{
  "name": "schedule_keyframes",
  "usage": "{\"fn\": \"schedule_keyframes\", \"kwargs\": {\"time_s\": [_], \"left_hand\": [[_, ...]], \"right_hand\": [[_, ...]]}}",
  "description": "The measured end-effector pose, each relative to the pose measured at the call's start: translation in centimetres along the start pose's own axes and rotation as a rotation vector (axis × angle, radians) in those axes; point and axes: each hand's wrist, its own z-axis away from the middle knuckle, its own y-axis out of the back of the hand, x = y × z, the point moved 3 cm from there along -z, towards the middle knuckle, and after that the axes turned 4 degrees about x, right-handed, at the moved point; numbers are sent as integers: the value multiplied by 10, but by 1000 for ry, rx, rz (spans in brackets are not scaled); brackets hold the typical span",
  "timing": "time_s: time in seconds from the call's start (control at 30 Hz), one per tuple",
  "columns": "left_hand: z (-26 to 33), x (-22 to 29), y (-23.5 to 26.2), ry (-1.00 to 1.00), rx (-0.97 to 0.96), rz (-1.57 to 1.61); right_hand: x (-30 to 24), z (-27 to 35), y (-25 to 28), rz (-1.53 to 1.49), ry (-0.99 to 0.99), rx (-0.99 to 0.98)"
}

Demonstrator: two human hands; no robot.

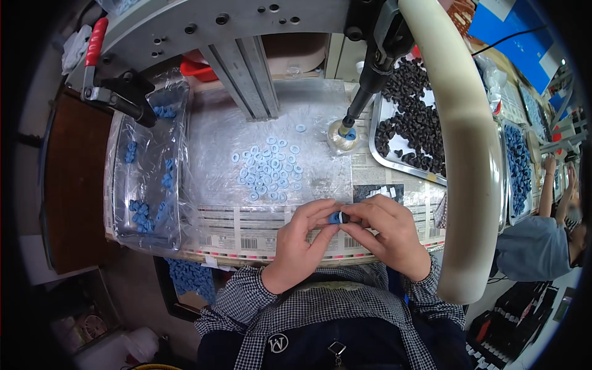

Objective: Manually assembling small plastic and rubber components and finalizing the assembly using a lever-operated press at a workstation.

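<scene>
Blue-and-dark piece (333,217): small, held between the two hands on the near side of the ring pile, a little to its right; a thin white edge shows in it, and whether it is one part or several cannot be told.
Left hand (302,239): thumb and fingertips closed in a pinch on its blue end.
Right hand (390,229): thumb and forefinger nearly together, pinching its dark end.
Ring pile (267,168): pale blue rings, loosely heaped on plastic film; one stray ring (300,128) lies just beyond, toward the right.
Dark pad (365,192): right of the ring pile and toward the person, with white bits (385,192) on it.
Plastic-lined tray (126,179): left of the ring pile, holding blue clusters (140,213).
Metal tray (394,165): right of the ring pile, spread with black pieces (404,123).
Round holder (338,143): beyond the ring pile to the right, under a dark rod (370,80), with something blue at the rod's tip.
White tube (472,142): thick and curved, well to the right of the ring pile.
Red handle (95,42): beyond the ring pile, far to the left.
Another person (536,253): far right of the ring pile, arms raised.
</scene>
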Motion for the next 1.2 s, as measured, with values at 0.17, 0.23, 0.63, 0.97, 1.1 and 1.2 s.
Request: {"fn": "schedule_keyframes", "kwargs": {"time_s": [0.17, 0.23, 0.63, 0.97, 1.1, 1.2], "left_hand": [[-1, 5, -1, -29, 11, -56], [-1, 6, 1, -26, 5, -84], [2, 18, -3, -318, 77, -407], [-23, 33, -3, -422, -20, -489], [-87, 65, 16, -326, 162, -395], [-95, 119, -18, -1091, -24, -639]], "right_hand": [[-1, -2, -2, -6, 11, -4], [-3, -3, -2, 5, 24, -20], [-7, 2, -6, 18, 8, -4], [-8, 0, 16, 83, -96, -23], [-6, -10, 66, 66, -140, 272], [10, -35, 77, 134, -104, 360]]}}
